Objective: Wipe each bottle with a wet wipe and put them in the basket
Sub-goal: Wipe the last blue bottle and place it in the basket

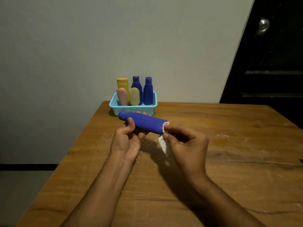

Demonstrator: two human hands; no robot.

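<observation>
I hold a smooth, matte blue plastic bottle (144,123), a long cylinder with a narrower round cap, lying sideways above the scuffed, streaky wooden table (213,161). Its cap points left toward the wall, its flat base right. My left hand (127,141) cradles it from below near the cap end, thumb curled over the top and fingertips showing behind the far side, so that grip is closed around the bottle. My right hand (185,141) has its fingers curled and pinched on a crumpled white wet wipe (164,145); a soft fold of it presses against the bottle's base while the rest hangs limp beneath my fingers.

Just beyond the bottle, at the table's far edge by the pale wall, stands a light blue rectangular plastic basket (133,109) with fine mesh sides. Standing in it are a yellow squeeze tube (122,83), a rounded pink bottle (122,96), a rounded pale yellow bottle (134,96) and two dark blue capped bottles (148,90).
</observation>
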